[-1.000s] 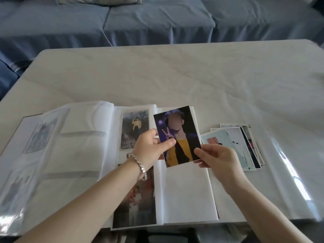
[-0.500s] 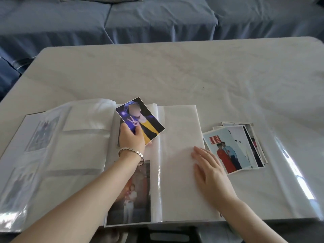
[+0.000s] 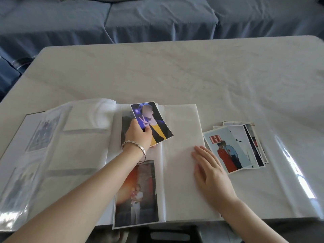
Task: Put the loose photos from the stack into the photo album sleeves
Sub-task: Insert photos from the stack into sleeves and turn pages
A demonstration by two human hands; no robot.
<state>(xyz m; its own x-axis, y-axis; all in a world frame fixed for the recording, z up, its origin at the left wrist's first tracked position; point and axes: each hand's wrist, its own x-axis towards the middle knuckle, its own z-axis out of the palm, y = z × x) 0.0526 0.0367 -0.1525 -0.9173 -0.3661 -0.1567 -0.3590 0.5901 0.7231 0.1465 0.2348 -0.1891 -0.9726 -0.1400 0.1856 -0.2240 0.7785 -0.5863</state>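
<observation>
An open photo album (image 3: pixel 182 130) lies on the table in front of me. My left hand (image 3: pixel 138 136), with a silver bracelet on the wrist, pinches a loose photo (image 3: pixel 154 120) of a figure in yellow and dark blue, tilted over the top of the album's middle page. Below it a sleeved photo (image 3: pixel 138 192) fills the lower pocket. My right hand (image 3: pixel 208 169) rests flat, fingers straight, on the blank white right page. The stack of loose photos (image 3: pixel 235 146) sits fanned just right of the album, a red-and-blue couple on top.
The pale table (image 3: pixel 175 72) under a glossy clear cover stretches far beyond the album. A blue-covered sofa (image 3: pixel 157 18) runs along the far side. The album's left pages (image 3: pixel 52 146) curve up with faint photos behind plastic. A dark object (image 3: pixel 168 234) shows below the near table edge.
My right hand let go of the photo and came down flat on the right page. My left hand carried the photo left and up over the middle page, tilting it.
</observation>
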